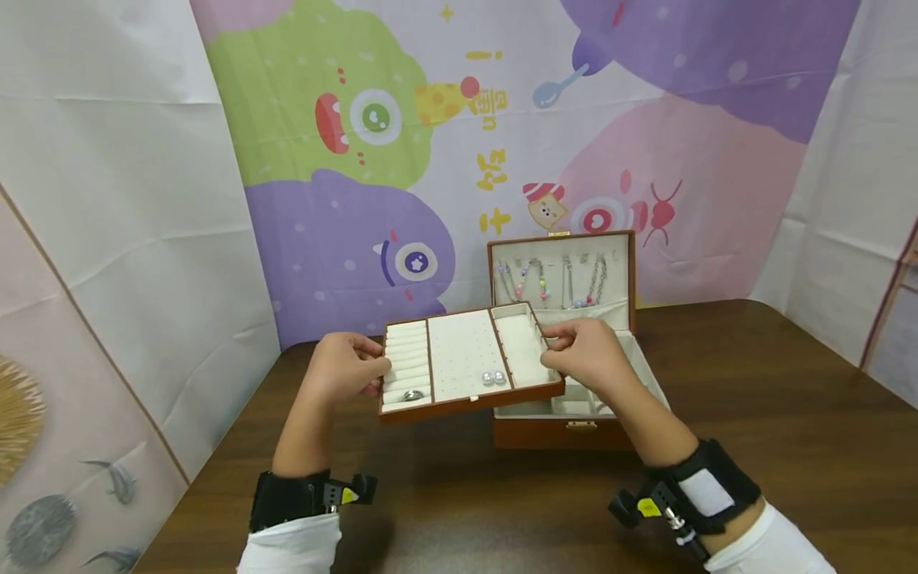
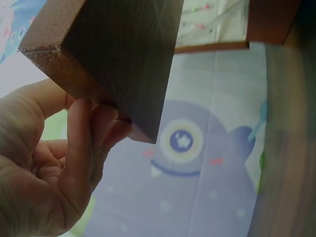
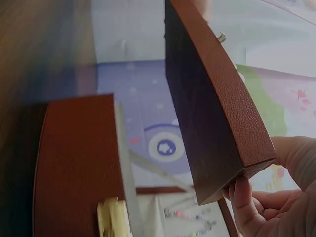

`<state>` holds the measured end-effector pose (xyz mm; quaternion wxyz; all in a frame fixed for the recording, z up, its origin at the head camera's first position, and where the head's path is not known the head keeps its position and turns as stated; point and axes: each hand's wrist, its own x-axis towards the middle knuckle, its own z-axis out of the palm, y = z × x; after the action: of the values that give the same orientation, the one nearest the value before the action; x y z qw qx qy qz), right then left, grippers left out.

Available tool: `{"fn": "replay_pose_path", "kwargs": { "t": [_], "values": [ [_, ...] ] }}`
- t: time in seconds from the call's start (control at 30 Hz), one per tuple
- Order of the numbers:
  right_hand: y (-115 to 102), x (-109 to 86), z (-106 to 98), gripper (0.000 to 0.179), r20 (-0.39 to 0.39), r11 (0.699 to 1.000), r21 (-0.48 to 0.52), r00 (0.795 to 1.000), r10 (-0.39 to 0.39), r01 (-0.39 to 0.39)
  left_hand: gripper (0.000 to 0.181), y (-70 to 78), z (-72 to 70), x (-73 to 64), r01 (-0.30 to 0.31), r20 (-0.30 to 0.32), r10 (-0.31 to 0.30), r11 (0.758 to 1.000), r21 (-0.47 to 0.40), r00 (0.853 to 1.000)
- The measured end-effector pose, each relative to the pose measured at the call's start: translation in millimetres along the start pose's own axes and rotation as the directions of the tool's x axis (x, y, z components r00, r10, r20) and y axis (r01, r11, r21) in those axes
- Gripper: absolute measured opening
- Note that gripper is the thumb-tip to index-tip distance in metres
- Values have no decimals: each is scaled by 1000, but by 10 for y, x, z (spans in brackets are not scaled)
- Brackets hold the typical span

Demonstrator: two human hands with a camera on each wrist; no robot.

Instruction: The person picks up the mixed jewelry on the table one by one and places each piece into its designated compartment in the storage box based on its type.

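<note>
Both hands hold up a brown jewelry tray (image 1: 462, 357) with a cream lining, raised above the table and tilted a little. My left hand (image 1: 346, 365) grips its left end, beside the ring rolls, where a silver ring (image 1: 412, 395) sits. At the right end my right hand (image 1: 590, 351) pinches the rim next to an open compartment. Two pearl earrings (image 1: 493, 378) rest on the middle panel. Behind the tray's right part stands the jewelry box (image 1: 534, 434), its lid (image 1: 631, 279) raised. In the left wrist view the fingers press the tray's dark underside (image 2: 123, 59) edge.
Several beaded necklaces (image 1: 566, 281) hang inside the lid. A gold clasp (image 1: 581, 425) is on the box's front. The brown wooden table (image 1: 774, 414) spreads around the box, with a cartoon-printed cloth (image 1: 402, 239) behind it and white cloth (image 1: 839, 159) at the sides.
</note>
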<state>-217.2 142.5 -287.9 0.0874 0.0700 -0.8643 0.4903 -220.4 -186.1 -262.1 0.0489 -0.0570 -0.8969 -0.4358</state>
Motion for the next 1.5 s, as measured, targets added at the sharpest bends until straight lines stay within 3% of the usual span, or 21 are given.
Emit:
{"fn": "replay_pose_path", "kwargs": {
  "t": [0.1,0.63,1.17,1.33,1.5],
  "values": [
    [52,-23,-98,42,-18,998,-69,1000,5,-7,26,60,116,39,-12,-6,12,1000,-23,1000],
    [381,-41,-582,34,-43,979,-202,999,6,-14,19,297,653,263,-27,32,31,993,-117,999],
    [666,-18,-989,34,-76,923,-380,996,40,-66,21,478,1192,548,-42,156,70,984,-176,985],
    [806,-18,-1022,35,-55,908,-410,996,64,-81,22,455,1324,592,-43,183,69,989,-141,981],
    [904,-14,-987,35,-51,908,-413,997,58,-74,20,409,1412,615,-56,182,62,998,-41,981]
  ]
}}
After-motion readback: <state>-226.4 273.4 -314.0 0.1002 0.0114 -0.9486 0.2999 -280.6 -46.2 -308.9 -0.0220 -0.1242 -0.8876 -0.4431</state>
